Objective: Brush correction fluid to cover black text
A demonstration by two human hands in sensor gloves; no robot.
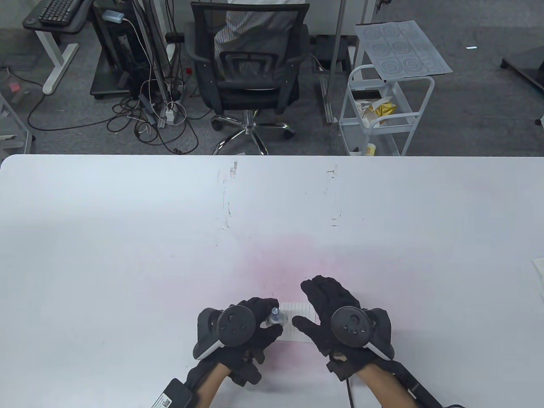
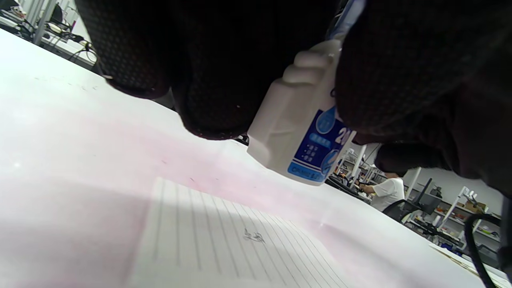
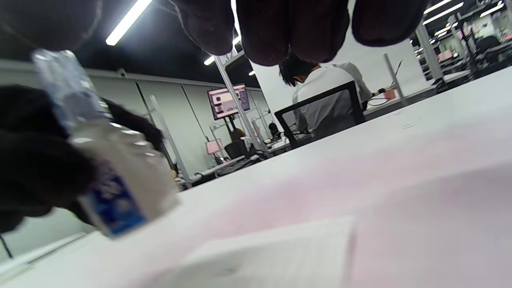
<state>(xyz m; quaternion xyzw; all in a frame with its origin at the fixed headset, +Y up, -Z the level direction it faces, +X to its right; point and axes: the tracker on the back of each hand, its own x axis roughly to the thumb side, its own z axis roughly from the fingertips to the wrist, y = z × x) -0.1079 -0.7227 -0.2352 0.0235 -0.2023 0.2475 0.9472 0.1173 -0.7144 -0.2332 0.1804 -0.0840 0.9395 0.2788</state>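
A small sheet of lined paper (image 1: 297, 325) lies on the white table (image 1: 127, 238) near the front edge, between my hands. A short black scribble (image 2: 255, 237) is on it. My left hand (image 1: 255, 321) grips a white correction fluid bottle (image 2: 298, 132) with a blue label and a clear cap (image 1: 275, 313), tilted and held just above the paper's left end. The bottle also shows in the right wrist view (image 3: 108, 168). My right hand (image 1: 314, 306) is open, fingers spread, over the paper's right part, holding nothing.
A pink stain (image 1: 280, 263) marks the table around the paper. Faint scuff marks (image 1: 227, 199) run farther back. Another sheet's edge (image 1: 539, 270) lies at the right edge. Beyond the table stand an office chair (image 1: 248, 72) and a white cart (image 1: 384, 110).
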